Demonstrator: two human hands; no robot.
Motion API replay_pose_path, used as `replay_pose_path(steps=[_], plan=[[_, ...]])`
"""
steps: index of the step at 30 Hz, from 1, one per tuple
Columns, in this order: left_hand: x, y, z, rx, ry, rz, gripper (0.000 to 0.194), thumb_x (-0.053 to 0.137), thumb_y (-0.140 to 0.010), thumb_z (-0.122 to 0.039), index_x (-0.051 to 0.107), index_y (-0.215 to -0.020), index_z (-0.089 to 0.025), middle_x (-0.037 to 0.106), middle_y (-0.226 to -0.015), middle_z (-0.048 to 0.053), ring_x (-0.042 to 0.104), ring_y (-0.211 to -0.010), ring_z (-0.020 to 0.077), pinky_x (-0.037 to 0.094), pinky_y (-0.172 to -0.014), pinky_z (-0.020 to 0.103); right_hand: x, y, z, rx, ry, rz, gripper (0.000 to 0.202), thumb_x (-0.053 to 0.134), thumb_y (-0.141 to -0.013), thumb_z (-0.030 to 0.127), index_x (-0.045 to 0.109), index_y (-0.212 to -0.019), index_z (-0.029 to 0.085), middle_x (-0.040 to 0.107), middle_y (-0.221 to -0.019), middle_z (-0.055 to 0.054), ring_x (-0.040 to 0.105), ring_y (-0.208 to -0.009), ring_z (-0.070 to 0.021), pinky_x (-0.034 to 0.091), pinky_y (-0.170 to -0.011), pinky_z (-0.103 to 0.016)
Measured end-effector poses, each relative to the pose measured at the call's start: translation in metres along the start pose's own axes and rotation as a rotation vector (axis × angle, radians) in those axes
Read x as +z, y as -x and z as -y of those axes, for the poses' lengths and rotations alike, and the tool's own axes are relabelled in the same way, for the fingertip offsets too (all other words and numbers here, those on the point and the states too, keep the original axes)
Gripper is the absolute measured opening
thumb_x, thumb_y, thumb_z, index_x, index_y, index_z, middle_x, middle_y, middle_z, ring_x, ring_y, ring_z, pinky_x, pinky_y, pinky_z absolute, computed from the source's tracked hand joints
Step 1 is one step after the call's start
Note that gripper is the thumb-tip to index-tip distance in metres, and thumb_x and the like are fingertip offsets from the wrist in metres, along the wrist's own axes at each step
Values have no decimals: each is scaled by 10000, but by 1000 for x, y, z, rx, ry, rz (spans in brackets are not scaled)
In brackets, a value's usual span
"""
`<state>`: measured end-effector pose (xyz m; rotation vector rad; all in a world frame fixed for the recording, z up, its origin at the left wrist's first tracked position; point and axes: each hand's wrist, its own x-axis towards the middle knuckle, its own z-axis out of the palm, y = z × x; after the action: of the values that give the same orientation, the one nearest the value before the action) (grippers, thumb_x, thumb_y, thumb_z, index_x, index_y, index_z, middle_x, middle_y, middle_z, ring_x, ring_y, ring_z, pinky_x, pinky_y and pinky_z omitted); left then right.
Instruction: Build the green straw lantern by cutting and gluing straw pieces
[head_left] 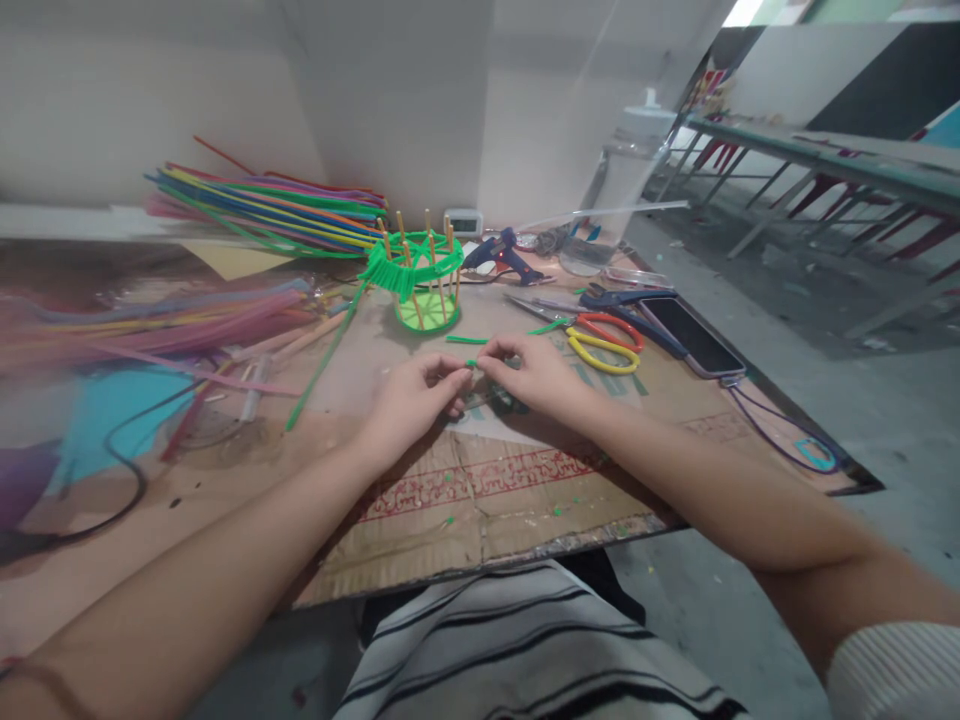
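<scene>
Close together over the cardboard, both my hands pinch a short piece of green pipe cleaner [471, 364]. My left hand [421, 392] has thumb and forefinger closed at its left end. From the other side my right hand [534, 374] grips it, fingers curled and partly hidden. Just beyond them lies another cut green length [469, 340]. Behind stands a round green basket frame [427, 280] with wooden sticks upright around a green base; green pipe cleaner is wound along its upper ring. Scissors [606, 342] with red and yellow handles rest right of my right hand.
Bundles of coloured pipe cleaners [277, 212] lie at the back left. A blue glue gun [506, 258], pliers [630, 310], a phone [694, 335] and a clear bottle [619, 190] occupy the right side. A black cable [124, 500] curls at left. The cardboard's front edge [480, 565] is near me.
</scene>
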<state>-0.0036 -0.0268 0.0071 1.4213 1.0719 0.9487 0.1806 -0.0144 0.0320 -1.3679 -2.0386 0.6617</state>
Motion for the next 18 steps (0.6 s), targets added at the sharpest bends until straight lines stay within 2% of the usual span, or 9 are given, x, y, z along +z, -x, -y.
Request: replay_pose_path(steps=[7,14,18], plan=[[0,0,-1,22,-33,-15,368,660,-824,-515,629,-860,-150,640,-691,0,596,-499,99,509,-487,221,-1,3,6,-36,50,8,131,609,-886,235,708,-826,174,725,-787,-32,626,-747,-165,425,-697,-273],[0,0,-8,7,-44,-48,334,672,-808,-484,601,-812,-157,651,-681,6,588,-488,95,494,-475,210,-13,0,7,-23,59,22,244,552,-932,302,732,-850,161,715,-777,-27,608,-730,-157,409,-678,-268],[0,0,-8,4,-29,-70,329,683,-799,-475,594,-810,-159,635,-670,-4,590,-488,95,487,-466,206,-20,-3,6,27,48,14,193,610,-892,288,746,-856,157,724,-790,-27,611,-736,-155,420,-681,-268]])
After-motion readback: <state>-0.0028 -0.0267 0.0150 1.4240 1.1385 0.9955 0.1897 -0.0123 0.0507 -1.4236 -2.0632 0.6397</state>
